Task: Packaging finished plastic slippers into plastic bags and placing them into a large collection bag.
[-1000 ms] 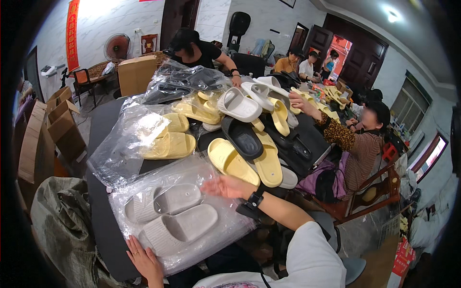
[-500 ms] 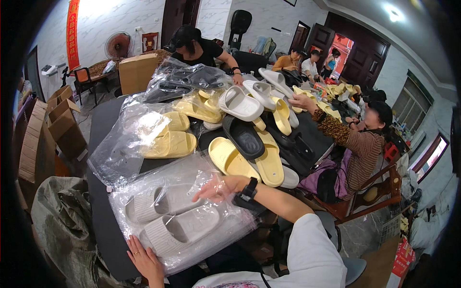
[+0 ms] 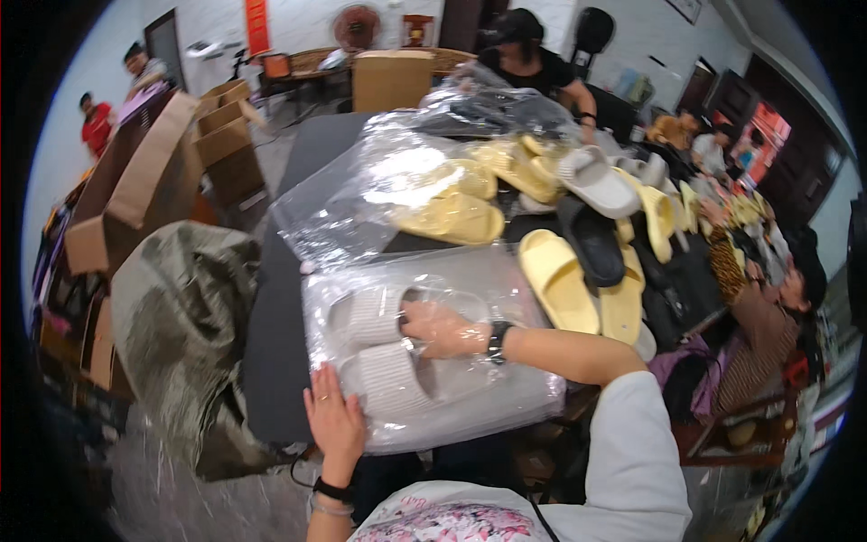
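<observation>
A pair of light grey slippers lies side by side in a clear plastic bag (image 3: 533, 397) at the table's near edge. My right hand (image 3: 447, 330) reaches into the bag from its right side, plastic over it. Its fingers are curled at the strap opening of the far grey slipper (image 3: 368, 316); the fingertips are hidden. The near grey slipper (image 3: 393, 378) lies just below that hand, toes to the left. My left hand (image 3: 334, 415) rests open and flat on the bag's near left corner, beside the near slipper's toe.
Yellow slippers in clear bags (image 3: 452, 221) lie beyond. Loose yellow slippers (image 3: 558, 280), a black slipper (image 3: 591, 239) and a grey slipper (image 3: 598, 181) are heaped to the right. A green-grey sack (image 3: 185, 334) and cardboard boxes (image 3: 226, 149) stand left. Co-workers sit around the table.
My right hand has gone from above the bagged slippers, fingers spread, to the far slipper's strap opening, fingers curled. My left hand stays on the bag's corner. The view has swung left.
</observation>
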A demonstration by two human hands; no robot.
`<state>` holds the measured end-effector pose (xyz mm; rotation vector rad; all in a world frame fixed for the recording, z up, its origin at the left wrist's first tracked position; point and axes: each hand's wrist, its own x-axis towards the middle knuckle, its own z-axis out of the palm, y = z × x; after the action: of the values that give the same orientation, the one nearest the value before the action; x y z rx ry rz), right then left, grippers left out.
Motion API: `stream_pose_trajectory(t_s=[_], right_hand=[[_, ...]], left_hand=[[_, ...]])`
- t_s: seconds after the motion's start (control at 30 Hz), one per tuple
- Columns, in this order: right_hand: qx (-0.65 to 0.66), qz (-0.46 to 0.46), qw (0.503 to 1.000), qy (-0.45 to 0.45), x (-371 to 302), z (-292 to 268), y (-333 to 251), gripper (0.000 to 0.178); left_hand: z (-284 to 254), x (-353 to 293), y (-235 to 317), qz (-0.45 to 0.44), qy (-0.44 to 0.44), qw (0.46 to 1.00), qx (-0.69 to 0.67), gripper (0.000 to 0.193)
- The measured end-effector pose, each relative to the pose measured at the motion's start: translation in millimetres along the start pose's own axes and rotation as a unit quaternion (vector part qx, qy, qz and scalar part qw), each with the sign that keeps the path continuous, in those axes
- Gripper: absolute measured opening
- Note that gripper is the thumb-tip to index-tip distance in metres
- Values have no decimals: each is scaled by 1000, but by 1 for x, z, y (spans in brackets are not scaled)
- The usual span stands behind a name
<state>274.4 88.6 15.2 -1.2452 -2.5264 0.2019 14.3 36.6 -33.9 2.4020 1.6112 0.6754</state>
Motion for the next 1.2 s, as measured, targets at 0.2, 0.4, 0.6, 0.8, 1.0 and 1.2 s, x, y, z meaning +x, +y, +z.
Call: stream_pose_trajectory(t_s=[0.2, 0.4, 0.6, 0.8, 1.0, 1.2], right_hand=[[9, 43, 998, -39, -22, -19, 10, 16], [-145, 150, 978, -25, -86, -119, 12, 17], [-243, 309, 901, 185, -151, -201, -1, 28], [-61, 373, 836, 397, -189, -235, -8, 31], [236, 160, 958, 28, -140, -171, -80, 35], [71, 43, 993, -78, -70, -74, -100, 14]], left_hand=[[-2, -2, 1, 6, 14, 1000, 7, 58], [-8, -4, 0, 5, 29, 1000, 11, 72], [-13, 0, 9, 25, 20, 999, 8, 79], [-20, 5, 14, 13, -30, 997, 67, 81], [-18, 5, 10, 17, -85, 993, 76, 84], [-12, -2, 2, 28, -73, 993, 84, 77]])
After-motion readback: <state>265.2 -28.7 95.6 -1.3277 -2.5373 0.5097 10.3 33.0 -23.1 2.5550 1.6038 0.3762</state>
